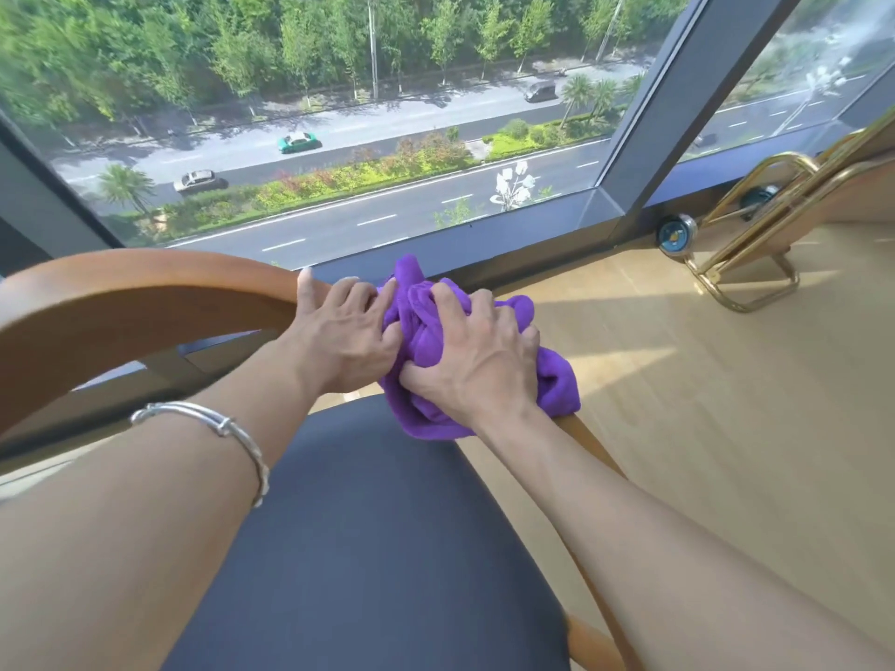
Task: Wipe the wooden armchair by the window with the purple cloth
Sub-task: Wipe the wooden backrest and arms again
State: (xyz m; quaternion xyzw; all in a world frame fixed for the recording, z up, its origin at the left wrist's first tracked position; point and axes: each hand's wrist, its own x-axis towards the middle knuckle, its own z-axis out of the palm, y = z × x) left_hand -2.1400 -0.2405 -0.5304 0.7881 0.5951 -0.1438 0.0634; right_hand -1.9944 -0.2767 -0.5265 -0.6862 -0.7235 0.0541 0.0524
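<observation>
There is only one view, so nothing is being shared with a second camera. It is sitting on the person's head, looking forward and steeply down along both bare forearms. It is hanging close over the wooden armchair (121, 302), whose dark seat cushion (378, 535) is filling the lower middle of the frame. Farther out it is facing the window (339, 138) and looking down through the glass onto a tree-lined road far below. The wide lens is bending the window frame and tilting the pale wooden floor (702, 404) at the right.
</observation>
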